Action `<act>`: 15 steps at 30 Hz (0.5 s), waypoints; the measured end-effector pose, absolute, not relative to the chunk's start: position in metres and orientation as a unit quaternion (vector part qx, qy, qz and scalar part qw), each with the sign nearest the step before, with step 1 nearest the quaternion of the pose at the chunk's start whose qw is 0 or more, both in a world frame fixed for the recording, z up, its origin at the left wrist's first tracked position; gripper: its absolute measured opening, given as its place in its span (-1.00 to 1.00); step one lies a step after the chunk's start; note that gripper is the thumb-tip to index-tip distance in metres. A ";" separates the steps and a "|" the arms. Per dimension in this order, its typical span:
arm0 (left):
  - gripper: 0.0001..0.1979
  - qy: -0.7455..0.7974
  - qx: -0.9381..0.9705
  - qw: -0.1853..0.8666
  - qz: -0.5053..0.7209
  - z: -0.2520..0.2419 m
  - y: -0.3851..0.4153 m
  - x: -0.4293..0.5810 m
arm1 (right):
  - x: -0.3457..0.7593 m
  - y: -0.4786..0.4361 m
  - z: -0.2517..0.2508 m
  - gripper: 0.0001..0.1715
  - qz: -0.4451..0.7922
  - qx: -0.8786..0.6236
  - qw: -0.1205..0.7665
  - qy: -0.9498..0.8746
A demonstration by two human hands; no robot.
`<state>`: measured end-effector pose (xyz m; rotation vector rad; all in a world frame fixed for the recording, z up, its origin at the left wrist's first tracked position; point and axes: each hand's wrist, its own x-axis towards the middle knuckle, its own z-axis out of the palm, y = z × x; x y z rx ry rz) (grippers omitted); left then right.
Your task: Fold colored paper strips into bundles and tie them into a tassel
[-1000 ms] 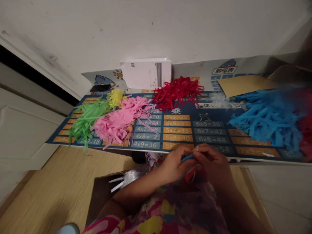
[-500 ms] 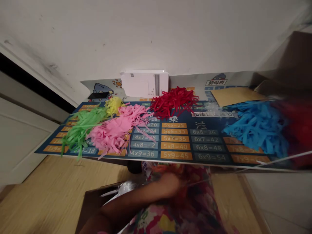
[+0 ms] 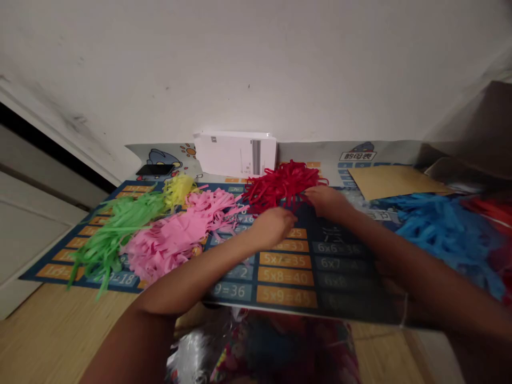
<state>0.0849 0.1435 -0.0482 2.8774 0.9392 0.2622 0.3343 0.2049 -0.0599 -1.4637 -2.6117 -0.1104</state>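
Both my hands reach across the blue multiplication-table mat to the pile of red paper strips. My left hand is curled at the pile's near edge, its fingers turned away from me. My right hand rests against the pile's right side, fingers bent into the strips. I cannot see what either hand holds. To the left lie the pink strips, green strips and a small yellow tuft. Blue strips lie to the right.
A white booklet leans on the wall behind the red pile, with a black phone to its left. Brown cardboard lies at the back right. More red strips blur at the far right. Silvery strips sit below the table edge.
Both hands have left my lap, where they pinched a blue strip, and moved forward over the mat to the red pile. The view has tilted so the table sits lower.
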 end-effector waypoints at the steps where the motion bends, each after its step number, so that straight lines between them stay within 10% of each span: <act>1: -0.67 0.333 0.940 0.025 0.076 -0.046 0.171 0.089 | 0.319 0.219 -0.066 -0.64 -0.032 -0.484 0.052 -0.873; 8: -0.69 0.427 0.903 -0.037 0.025 -0.069 0.238 0.083 | 0.283 0.279 -0.071 -0.59 -0.003 -0.548 -0.017 -0.836; 15: -0.75 0.435 0.900 -0.028 0.024 -0.072 0.241 0.075 | 0.339 0.329 -0.054 -0.61 0.057 -0.701 0.092 -0.705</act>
